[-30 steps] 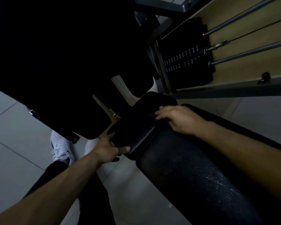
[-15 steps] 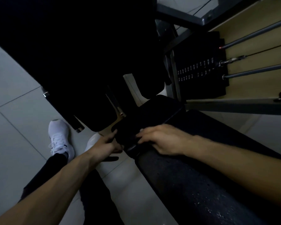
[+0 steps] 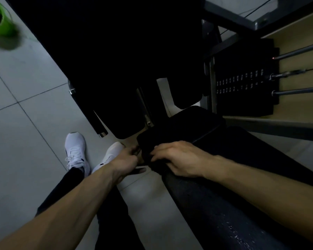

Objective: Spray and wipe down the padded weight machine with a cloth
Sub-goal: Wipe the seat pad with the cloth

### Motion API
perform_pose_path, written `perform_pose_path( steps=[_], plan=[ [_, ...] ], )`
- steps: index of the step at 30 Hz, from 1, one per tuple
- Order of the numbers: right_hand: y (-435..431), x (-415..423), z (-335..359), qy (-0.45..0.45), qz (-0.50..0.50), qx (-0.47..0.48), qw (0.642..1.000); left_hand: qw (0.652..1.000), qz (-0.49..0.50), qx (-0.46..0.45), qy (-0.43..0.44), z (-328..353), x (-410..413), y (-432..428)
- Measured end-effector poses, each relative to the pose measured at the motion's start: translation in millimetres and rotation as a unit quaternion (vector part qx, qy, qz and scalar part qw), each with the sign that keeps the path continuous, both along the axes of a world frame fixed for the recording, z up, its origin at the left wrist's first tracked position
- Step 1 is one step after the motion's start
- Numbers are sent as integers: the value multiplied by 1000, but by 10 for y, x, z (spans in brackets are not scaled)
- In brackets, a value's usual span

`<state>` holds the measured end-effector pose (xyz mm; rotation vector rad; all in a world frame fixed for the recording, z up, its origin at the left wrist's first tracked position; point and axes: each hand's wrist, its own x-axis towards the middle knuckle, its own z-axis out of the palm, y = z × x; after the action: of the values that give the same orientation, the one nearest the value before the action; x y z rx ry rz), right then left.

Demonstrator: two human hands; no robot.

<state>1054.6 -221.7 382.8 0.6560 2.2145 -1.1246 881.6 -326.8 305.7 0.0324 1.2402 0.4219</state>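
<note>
Head view: the dark cloth (image 3: 153, 144) is being pressed, fingers spread, by the right hand (image 3: 179, 159) onto the far end of the wet padded bench (image 3: 215, 213); the left hand (image 3: 125, 159) is being held curled at that end's edge, grip indiscernible.

The floor (image 3: 22, 159) of pale grey tiles is carrying everything here, and thin dark joints are crossing it. A green bucket (image 3: 0, 20), blurred, is standing on it at the far left. A white shoe (image 3: 76, 150) and a second white shoe (image 3: 110, 156), partly hidden, are resting side by side on the tiles. The dark weight machine (image 3: 116, 51) is covering the tiles just beyond them.
</note>
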Motion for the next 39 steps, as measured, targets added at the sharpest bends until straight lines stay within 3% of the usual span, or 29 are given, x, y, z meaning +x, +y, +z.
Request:
perform_pose_path(
  steps=[6, 13, 19, 26, 31, 35, 39],
  plan=[
    [462, 287, -91, -120, -66, 133, 981, 1000, 9, -22, -15, -4, -37, 3],
    [71, -419, -471, -82, -6, 53, 995, 996, 45, -78, -6, -26, -24, 31],
    [601, -69, -755, -184, -54, 143, 971, 999, 10, -39, -17, -84, -23, 18],
    [232, -625, -1063, -144, -14, 69, 987, 999, 16, -27, -13, -61, -20, -7],
    [441, -482, -1006, -195, -32, 129, 972, 999, 13, -28, -8, -94, -19, -32],
    [52, -782, -962, -133, 3, 75, 988, 999, 24, -46, -12, -92, 8, -48],
    [132, -723, -1101, -139, -24, 94, 986, 996, 54, -58, -33, -86, 42, -75]
  ],
)
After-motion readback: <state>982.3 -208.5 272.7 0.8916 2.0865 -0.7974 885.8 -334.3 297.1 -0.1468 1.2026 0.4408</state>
